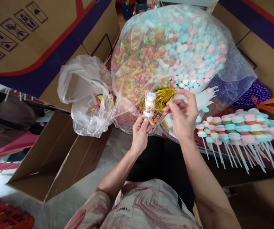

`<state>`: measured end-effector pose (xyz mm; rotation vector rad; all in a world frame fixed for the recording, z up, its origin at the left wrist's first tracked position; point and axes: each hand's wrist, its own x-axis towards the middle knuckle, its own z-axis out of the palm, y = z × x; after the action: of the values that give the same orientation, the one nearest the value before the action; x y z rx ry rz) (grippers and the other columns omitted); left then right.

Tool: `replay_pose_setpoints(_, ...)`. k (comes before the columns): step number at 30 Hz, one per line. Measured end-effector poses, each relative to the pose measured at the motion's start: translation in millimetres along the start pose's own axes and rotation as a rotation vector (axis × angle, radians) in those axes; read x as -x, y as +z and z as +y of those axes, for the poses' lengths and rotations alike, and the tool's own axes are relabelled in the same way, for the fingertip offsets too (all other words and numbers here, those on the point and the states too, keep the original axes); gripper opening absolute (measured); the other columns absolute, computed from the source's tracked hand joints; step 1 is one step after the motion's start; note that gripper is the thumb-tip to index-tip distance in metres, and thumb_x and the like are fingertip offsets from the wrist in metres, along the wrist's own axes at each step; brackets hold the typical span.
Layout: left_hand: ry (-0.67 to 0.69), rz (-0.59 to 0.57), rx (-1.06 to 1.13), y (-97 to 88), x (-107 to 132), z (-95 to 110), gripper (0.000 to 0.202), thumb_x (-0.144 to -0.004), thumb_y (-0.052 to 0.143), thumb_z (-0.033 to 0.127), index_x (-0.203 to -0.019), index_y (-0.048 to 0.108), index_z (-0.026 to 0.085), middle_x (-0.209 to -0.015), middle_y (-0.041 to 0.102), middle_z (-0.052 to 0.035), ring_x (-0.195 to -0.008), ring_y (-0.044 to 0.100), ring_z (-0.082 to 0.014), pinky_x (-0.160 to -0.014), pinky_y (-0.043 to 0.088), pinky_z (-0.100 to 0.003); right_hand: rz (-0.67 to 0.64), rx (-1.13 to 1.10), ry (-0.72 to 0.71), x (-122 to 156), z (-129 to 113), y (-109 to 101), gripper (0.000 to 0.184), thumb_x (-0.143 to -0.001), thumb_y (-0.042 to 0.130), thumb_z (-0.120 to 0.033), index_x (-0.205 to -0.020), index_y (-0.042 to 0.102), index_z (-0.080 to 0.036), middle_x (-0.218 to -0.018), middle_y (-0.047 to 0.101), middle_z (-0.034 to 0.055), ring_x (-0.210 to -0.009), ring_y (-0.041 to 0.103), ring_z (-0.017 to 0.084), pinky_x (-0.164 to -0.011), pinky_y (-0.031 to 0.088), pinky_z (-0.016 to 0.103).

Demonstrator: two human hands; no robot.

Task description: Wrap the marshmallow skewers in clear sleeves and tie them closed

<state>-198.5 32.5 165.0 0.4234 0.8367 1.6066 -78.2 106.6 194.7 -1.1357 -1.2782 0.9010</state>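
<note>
My left hand (141, 132) holds a small candy skewer (149, 105) upright by its lower end; the skewer is stacked with pastel discs and coloured rings and looks wrapped in clear film. My right hand (182, 113) is raised just right of it with fingers pinched together, next to a bundle of gold twist ties (165, 94). Whether a tie is between the fingers I cannot tell. Behind both hands lies a big clear bag (168, 47) filled with coloured ring candies and pastel discs.
A row of several finished candy skewers (239, 128) with white sticks lies on the table at right. A smaller clear bag (89, 98) sits left of the big one. An open cardboard box (55, 159) stands at lower left, with cardboard cartons (32, 35) behind.
</note>
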Motion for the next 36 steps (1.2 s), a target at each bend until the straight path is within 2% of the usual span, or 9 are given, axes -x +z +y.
replay_pose_setpoints(3, 0.021, 0.032, -0.004, 2.9, 3, -8, 0.047, -0.080, 0.091, 0.047, -0.099, 0.054, 0.025, -0.066, 0.061, 0.0080, -0.049, 0.036, -0.0041, -0.049, 0.023, -0.017, 0.009, -0.106, 0.122, 47, -10, 3, 0.018, -0.088, 0.080, -0.039, -0.098, 0.070, -0.026, -0.083, 0.072, 0.0001, -0.067, 0.071, 0.017, -0.063, 0.061, 0.033)
replay_pose_setpoints(5, 0.019, 0.013, -0.003, 5.4, 6, -11, 0.047, -0.080, 0.091, 0.045, -0.097, 0.051, 0.025, -0.063, 0.056, 0.0101, -0.048, 0.035, -0.0039, -0.048, 0.022, -0.016, 0.049, -0.091, 0.153, 70, -7, 4, 0.018, -0.085, 0.082, -0.040, -0.089, 0.072, -0.025, -0.080, 0.073, 0.0007, -0.067, 0.071, 0.018, -0.065, 0.062, 0.035)
replay_pose_setpoints(8, -0.024, -0.043, -0.019, 9.7, 11, -11, 0.047, -0.079, 0.091, 0.044, -0.090, 0.051, 0.024, -0.067, 0.056, 0.0085, -0.049, 0.033, -0.0027, -0.048, 0.022, -0.017, 0.092, 0.015, 0.138, 88, -1, 2, 0.019, -0.084, 0.082, -0.042, -0.083, 0.074, -0.025, -0.079, 0.075, 0.0023, -0.070, 0.070, 0.020, -0.065, 0.061, 0.036)
replay_pose_setpoints(15, -0.117, -0.129, -0.047, 18.2, 25, -11, 0.036, -0.076, 0.089, 0.034, -0.089, 0.057, 0.023, -0.060, 0.039, 0.0110, -0.050, 0.029, -0.0040, -0.050, 0.027, -0.017, 0.132, 0.076, 0.123, 90, 0, -16, 0.015, -0.085, 0.079, -0.038, -0.082, 0.075, -0.024, -0.079, 0.076, 0.0020, -0.071, 0.068, 0.019, -0.067, 0.058, 0.034)
replay_pose_setpoints(20, -0.011, -0.159, -0.118, 19.9, 27, -22, 0.043, -0.077, 0.094, 0.048, -0.088, 0.062, 0.020, -0.065, 0.051, 0.0077, -0.052, 0.038, -0.0043, -0.049, 0.031, -0.018, 0.128, 0.165, 0.078, 92, 0, -23, 0.017, -0.090, 0.070, -0.038, -0.081, 0.068, -0.023, -0.075, 0.072, 0.0013, -0.067, 0.064, 0.018, -0.064, 0.054, 0.032)
replay_pose_setpoints(25, -0.071, -0.148, -0.118, 21.3, 24, -28, 0.053, -0.075, 0.094, 0.057, -0.075, 0.059, 0.017, -0.059, 0.050, 0.0071, -0.047, 0.031, -0.0018, -0.045, 0.024, -0.016, 0.000, 0.218, 0.056, 95, 4, -30, 0.016, -0.096, 0.059, -0.037, -0.088, 0.062, -0.024, -0.083, 0.069, 0.0028, -0.074, 0.063, 0.019, -0.072, 0.055, 0.035)
replay_pose_setpoints(29, -0.200, -0.202, -0.066, 18.9, 24, -17, 0.053, -0.076, 0.095, 0.051, -0.073, 0.054, 0.017, -0.058, 0.049, 0.0076, -0.045, 0.024, 0.0000, -0.042, 0.018, -0.015, -0.102, 0.156, 0.127, 93, 4, -38, 0.021, -0.098, 0.060, -0.043, -0.088, 0.056, -0.025, -0.087, 0.064, 0.0022, -0.078, 0.060, 0.019, -0.072, 0.054, 0.033)
replay_pose_setpoints(34, -0.631, -0.371, 0.069, 13.2, 23, 4, 0.052, -0.070, 0.100, 0.040, -0.083, 0.054, 0.019, -0.055, 0.037, 0.0123, -0.045, 0.016, -0.0014, -0.038, 0.009, -0.013, -0.344, -0.060, 0.215, 89, -3, -54, 0.030, -0.099, 0.064, -0.052, -0.088, 0.054, -0.025, -0.080, 0.052, -0.0018, -0.065, 0.048, 0.014, -0.057, 0.045, 0.028)
replay_pose_setpoints(36, -0.686, -0.416, 0.045, 13.6, 24, 5, 0.054, -0.070, 0.100, 0.043, -0.086, 0.055, 0.018, -0.055, 0.039, 0.0124, -0.045, 0.015, -0.0014, -0.038, 0.009, -0.013, -0.382, 0.009, 0.167, 89, -4, -59, 0.025, -0.102, 0.061, -0.047, -0.090, 0.053, -0.026, -0.079, 0.051, -0.0015, -0.066, 0.049, 0.015, -0.059, 0.045, 0.029)
